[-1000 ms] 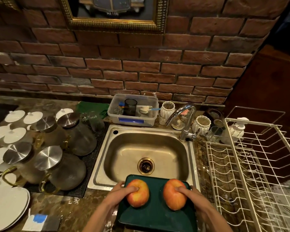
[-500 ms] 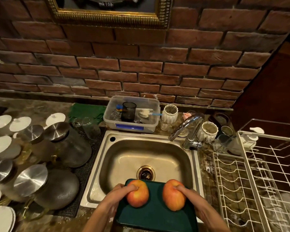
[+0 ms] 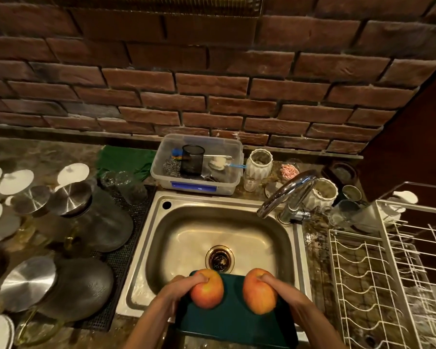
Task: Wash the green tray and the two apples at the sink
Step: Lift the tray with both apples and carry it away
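A dark green tray [image 3: 233,321] is held over the near edge of the steel sink [image 3: 159,238]. Two red-orange apples lie on it side by side: the left apple [image 3: 208,293] and the right apple [image 3: 258,295]. My left hand [image 3: 179,290] grips the tray's left edge, its thumb pressing on the left apple. My right hand [image 3: 286,290] grips the right edge, thumb on the right apple. The fingers under the tray are hidden. The faucet [image 3: 285,195] stands at the sink's back right; no water runs.
Glass jugs with steel lids [image 3: 68,197] and white plates [image 3: 15,181] crowd the left counter. A plastic tub of scrubbers [image 3: 196,182] sits behind the sink, a green cloth [image 3: 121,159] beside it. A white wire dish rack [image 3: 388,273] fills the right.
The tray with both apples has moved forward, farther over the sink basin, with both hands in the same hold. The view has tilted down and closer.
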A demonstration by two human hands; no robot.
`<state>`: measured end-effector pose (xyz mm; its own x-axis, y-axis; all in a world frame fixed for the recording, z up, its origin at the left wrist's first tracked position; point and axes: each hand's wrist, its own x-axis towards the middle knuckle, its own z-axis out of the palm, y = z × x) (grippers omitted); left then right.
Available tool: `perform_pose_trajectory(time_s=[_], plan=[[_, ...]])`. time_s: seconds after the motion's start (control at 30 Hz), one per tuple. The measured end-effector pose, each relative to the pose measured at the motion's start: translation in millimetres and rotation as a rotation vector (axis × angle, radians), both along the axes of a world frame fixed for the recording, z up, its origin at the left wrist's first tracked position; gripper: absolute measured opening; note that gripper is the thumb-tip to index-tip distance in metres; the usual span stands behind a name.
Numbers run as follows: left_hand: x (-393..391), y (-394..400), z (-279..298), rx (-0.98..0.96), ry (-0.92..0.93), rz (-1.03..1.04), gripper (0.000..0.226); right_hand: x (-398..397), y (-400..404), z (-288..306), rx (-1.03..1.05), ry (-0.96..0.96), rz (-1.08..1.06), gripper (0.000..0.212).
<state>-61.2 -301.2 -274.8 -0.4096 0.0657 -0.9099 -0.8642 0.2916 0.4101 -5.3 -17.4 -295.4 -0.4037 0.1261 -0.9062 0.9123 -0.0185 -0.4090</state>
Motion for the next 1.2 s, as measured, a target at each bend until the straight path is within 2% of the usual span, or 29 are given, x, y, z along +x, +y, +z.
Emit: perform_pose_trajectory(time_s=[0.1, 0.27, 0.43, 0.6, 0.67, 0.87, 0.93, 1.07, 1.2], plan=[[-3.4, -0.6, 2.7, -0.020, 0.006, 0.015, 0.072, -1.9, -0.7, 2.9, -0.011, 0.010, -0.010, 0.069], [10.2, -3.7, 10.5, 0.023, -0.007, 0.083, 0.099, 9.4, -4.5, 11.2, -0.065, -0.010, -0.044, 0.070], [26.8, -8.3, 22.3, 0.042, 0.050, 0.075, 0.088, 24.4, -8.7, 21.8, -0.031, 0.055, -0.035, 0.074], [35.0, -5.7, 44.7, 0.042, 0.159, 0.077, 0.085, 39.8, -9.9, 38.1, 0.024, 0.168, -0.054, 0.118], [38.7, -5.9, 52.6, 0.039, 0.220, 0.080, 0.090, 45.0, -9.4, 44.5, 0.036, 0.199, -0.073, 0.125], [47.2, -9.3, 68.1, 0.073, 0.345, 0.107, 0.118, 57.1, -9.3, 74.5, 0.068, 0.305, -0.116, 0.111], [51.9, -9.9, 77.6, 0.058, 0.386, 0.088, 0.122, 61.1, -9.6, 85.3, 0.083, 0.323, -0.109, 0.113], [60.6, -10.1, 99.4, 0.053, 0.449, 0.084, 0.124, 66.0, -11.7, 109.6, 0.122, 0.374, -0.115, 0.112], [64.6, -13.4, 125.1, 0.088, 0.493, 0.101, 0.112, 70.0, -16.0, 147.1, 0.172, 0.446, -0.108, 0.111]])
